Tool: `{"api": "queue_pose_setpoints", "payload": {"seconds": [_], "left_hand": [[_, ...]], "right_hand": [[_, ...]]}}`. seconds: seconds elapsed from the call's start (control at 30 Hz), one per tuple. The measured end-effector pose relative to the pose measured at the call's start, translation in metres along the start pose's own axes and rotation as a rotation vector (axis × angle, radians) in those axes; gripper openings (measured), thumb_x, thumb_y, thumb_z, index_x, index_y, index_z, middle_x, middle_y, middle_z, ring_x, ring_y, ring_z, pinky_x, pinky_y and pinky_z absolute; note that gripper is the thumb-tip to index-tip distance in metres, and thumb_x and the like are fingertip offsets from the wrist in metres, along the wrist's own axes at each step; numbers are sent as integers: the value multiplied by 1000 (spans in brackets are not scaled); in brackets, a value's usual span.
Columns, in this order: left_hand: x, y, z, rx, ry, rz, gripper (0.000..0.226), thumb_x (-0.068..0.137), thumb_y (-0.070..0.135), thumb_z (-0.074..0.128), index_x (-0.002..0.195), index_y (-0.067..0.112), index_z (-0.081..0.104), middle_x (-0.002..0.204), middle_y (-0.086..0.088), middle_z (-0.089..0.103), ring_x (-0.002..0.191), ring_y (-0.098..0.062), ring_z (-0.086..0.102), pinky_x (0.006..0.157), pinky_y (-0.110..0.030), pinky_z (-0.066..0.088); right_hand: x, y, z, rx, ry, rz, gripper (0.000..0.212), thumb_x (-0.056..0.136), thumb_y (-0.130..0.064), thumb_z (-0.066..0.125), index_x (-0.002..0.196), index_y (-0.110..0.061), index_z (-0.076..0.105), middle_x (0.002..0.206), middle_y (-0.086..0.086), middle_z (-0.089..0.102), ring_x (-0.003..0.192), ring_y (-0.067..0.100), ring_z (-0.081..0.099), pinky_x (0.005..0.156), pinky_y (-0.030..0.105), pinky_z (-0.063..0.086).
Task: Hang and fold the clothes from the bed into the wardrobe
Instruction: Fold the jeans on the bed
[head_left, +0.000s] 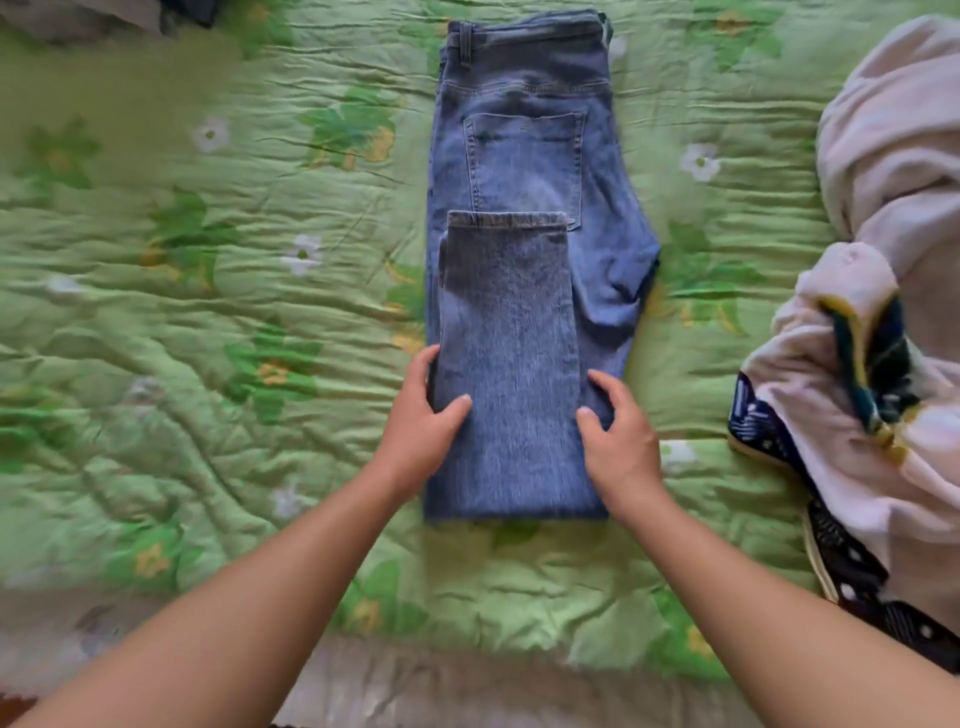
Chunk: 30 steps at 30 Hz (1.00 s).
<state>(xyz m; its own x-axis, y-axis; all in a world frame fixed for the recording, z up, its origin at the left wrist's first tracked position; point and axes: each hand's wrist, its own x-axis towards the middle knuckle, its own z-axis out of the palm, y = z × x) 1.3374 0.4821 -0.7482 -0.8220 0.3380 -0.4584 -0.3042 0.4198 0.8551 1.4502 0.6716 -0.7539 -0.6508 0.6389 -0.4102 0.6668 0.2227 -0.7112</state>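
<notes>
A pair of blue jeans lies lengthwise on the bed, waistband at the far end, back pocket up. The legs are folded back over the seat, so the hem lies just below the pocket. My left hand grips the left edge of the folded legs, thumb on top and fingers curled round the side. My right hand grips the right edge the same way, thumb on the denim and fingers curled round the fabric beside it.
A green flowered quilt covers the bed. A pile of pale pink cloth with a yellow-and-teal piece and a dark dotted garment lies at the right. Dark clothing shows at the top left. The bed's near edge runs along the bottom.
</notes>
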Motion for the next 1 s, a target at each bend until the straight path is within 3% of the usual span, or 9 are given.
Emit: {"api": "queue_pose_setpoints", "payload": {"seconds": [0.17,0.27,0.33,0.4,0.47,0.57,0.63,0.77,1.0], "left_hand": [[-54,-27,5,-41,-22,-111,38,89,21,68,117,43,53,123,17,65,114,-5,64,100,-37,53],[-77,-37,5,-170,-85,-267,28,95,18,67,116,35,59,122,9,69,108,-14,69,70,-43,63],[-82,-38,5,-180,-93,-318,24,97,14,65,116,28,61,120,2,70,104,-17,71,64,-41,62],[-80,-34,2,-45,-100,-320,18,96,17,66,113,23,63,114,0,72,97,-16,72,66,-43,63],[-73,-28,-2,276,-94,-220,13,94,27,67,105,21,66,103,4,74,92,-16,70,76,-43,60],[-52,-11,-9,714,-7,-53,26,89,43,65,81,19,60,87,0,62,81,-23,62,72,-37,49],[-29,7,-12,781,74,-15,29,88,49,64,82,21,58,90,-3,52,78,-23,53,74,-36,46],[27,38,-11,544,86,-61,25,91,41,67,99,18,60,88,2,63,85,-22,60,76,-33,45],[87,55,0,47,98,-138,20,93,36,69,107,28,58,107,8,64,104,-14,64,84,-24,50]], "right_hand": [[-27,15,-13,53,-226,72,36,91,-24,72,123,-21,57,113,-6,66,100,14,62,91,31,48],[-49,27,-17,200,-331,232,19,92,-22,73,103,-19,58,93,1,69,66,13,64,56,30,55],[-57,32,-18,213,-362,283,16,95,-22,70,96,-15,55,86,8,66,46,15,57,42,28,48],[-55,29,-21,67,-404,246,19,97,-29,66,97,-14,53,86,9,64,56,23,61,50,33,50],[-49,23,-22,-361,-431,95,27,98,-43,59,94,-18,52,91,8,62,84,32,64,72,38,48],[-31,-1,-27,-673,-198,-65,35,95,-54,55,102,-20,62,104,15,55,104,38,55,90,43,46],[-7,-22,-30,-505,-153,-79,36,95,-49,59,115,-18,63,109,16,55,106,38,56,94,42,47],[42,-59,-21,-267,-209,-30,53,96,-40,62,139,-11,51,114,6,63,111,26,59,98,35,43],[95,-84,0,282,-213,204,15,92,-33,72,100,-22,65,102,0,68,85,14,62,67,23,46]]}}
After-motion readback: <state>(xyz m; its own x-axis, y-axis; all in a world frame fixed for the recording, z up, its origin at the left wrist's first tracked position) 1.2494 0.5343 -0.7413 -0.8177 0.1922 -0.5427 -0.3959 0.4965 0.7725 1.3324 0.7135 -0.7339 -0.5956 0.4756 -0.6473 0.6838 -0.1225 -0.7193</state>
